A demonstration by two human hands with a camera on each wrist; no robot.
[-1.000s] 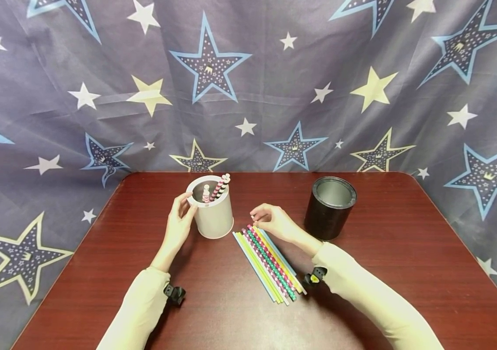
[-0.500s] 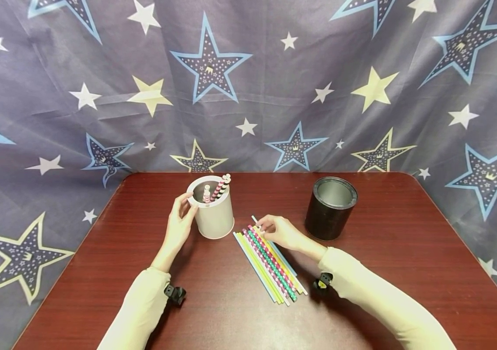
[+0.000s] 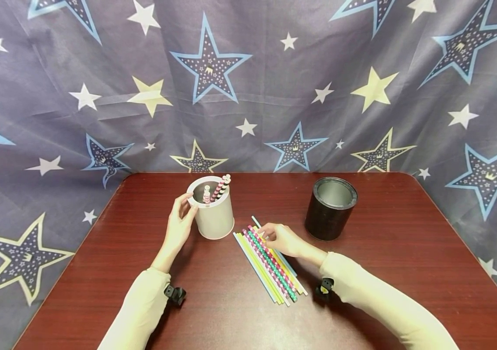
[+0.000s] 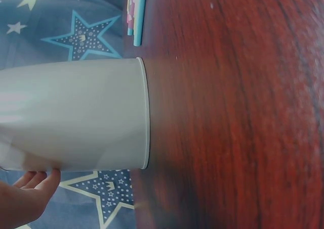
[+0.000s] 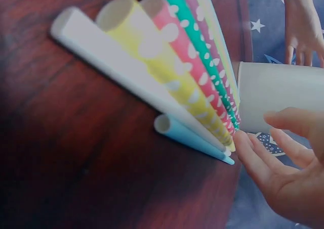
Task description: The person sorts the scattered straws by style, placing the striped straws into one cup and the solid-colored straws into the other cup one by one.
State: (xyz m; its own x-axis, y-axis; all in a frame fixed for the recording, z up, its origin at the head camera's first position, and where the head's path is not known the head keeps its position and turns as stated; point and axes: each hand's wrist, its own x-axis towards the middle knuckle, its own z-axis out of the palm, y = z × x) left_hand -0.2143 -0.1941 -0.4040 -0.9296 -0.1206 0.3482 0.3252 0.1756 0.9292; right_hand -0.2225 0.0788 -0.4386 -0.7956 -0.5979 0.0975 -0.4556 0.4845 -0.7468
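On the left side, the left hand (image 3: pixel 179 223) rests against the white round paper cup (image 3: pixel 212 212) that stands upright on the dark red wooden desk (image 3: pixel 384 257). The fingers are curved around the left wall of the cup, and the thumb is near the rim, so the hand grasps the cup from the side. In the left wrist view the fingertips (image 4: pixel 35 181) lie at the smooth wall of the cup (image 4: pixel 76 112). Inside the cup stand a few patterned paper straws (image 3: pixel 217 188), pink and dark striped ones, which lean toward the right part of the rim.

Just right of the cup, a bundle of coloured paper straws (image 3: pixel 268 265) lies flat on the desk, side by side: blue, yellow, pink with dots, green with dots and white. The right hand (image 3: pixel 284 239) is over the far end of this bundle. Its fingers are loosely bent and the fingertips touch the straws there, but they are not closed around any straw. In the right wrist view the fingers (image 5: pixel 263 163) are relaxed, just beside the ends of the straws (image 5: pixel 167 62).

More to the right, well apart from the hands, stands a black round can (image 3: pixel 330 208) with an open top.

No label or writing can be read on the cups or straws.
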